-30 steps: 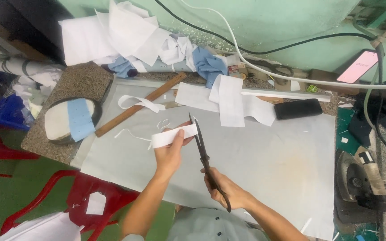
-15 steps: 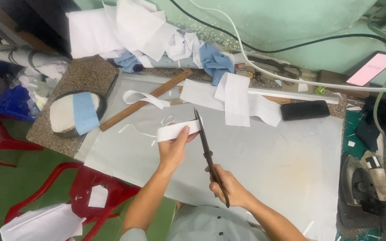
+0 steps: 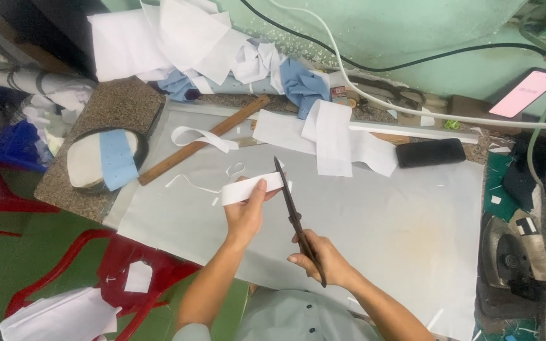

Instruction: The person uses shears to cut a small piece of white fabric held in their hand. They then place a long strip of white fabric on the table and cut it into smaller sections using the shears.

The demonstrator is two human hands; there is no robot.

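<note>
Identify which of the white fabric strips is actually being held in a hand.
The short white strip pinched in the left hand, meeting the blades of the scissors held by the right hand. The curled strip beside the wooden ruler lies untouched on the table.

strip (image 3: 248, 189) left of scissors (image 3: 295, 218) | both above bench (image 3: 412, 227) | ruler (image 3: 203, 139) behind-left | phone (image 3: 431, 152) behind-right | chair (image 3: 121, 271) below bench edge

The person wears a pale grey-green shirt with small dark buttons down the front. Both forearms are bare. The left hand (image 3: 246, 218) and right hand (image 3: 323, 259) carry no gloves.
</note>
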